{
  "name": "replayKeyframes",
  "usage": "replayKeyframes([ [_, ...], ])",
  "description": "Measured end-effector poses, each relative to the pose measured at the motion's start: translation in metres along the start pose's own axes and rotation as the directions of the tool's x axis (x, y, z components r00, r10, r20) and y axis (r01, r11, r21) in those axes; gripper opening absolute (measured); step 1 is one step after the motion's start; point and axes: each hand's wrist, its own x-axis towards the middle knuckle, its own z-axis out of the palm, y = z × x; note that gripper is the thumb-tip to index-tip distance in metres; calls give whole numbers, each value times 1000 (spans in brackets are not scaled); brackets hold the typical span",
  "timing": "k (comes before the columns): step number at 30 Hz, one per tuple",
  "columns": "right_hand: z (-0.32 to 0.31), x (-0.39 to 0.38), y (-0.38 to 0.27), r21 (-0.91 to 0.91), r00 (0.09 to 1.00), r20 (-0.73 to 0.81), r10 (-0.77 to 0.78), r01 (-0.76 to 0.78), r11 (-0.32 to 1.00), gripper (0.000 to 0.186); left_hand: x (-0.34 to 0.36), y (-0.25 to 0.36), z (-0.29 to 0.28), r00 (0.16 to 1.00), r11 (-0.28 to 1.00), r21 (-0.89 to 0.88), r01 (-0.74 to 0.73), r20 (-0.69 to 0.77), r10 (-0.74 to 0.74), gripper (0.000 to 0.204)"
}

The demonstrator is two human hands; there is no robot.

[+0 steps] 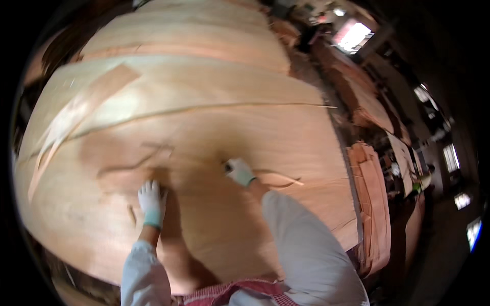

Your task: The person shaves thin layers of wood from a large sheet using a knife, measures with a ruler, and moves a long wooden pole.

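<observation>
One long tan wooden strip (102,94), split into narrow tails at its lower end, slants over the left of a broad, thin, pale-tan wooden sheet (301,143), smooth and flat before the person. The left hand (151,198), in a white glove with a mint-green cuff, is open, palm down on the sheet. The right hand (240,172), gloved alike, has curled fingers at a small dark object (228,166); whether it grips this cannot be told. Farther right stands a stack of reddish-tan sheets (371,209).
</observation>
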Motion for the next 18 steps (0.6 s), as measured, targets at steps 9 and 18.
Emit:
replayKeyframes([
  [9, -15, -12, -34, -152, 1000, -17, -16, 14, 988, 20, -24, 5, 26, 990, 976, 198, -95, -79, 113, 16],
  [18, -146, -147, -179, 575, 780, 533, -328, -50, 816, 23, -33, -12, 24, 975, 980, 195, 26, 210, -68, 12],
])
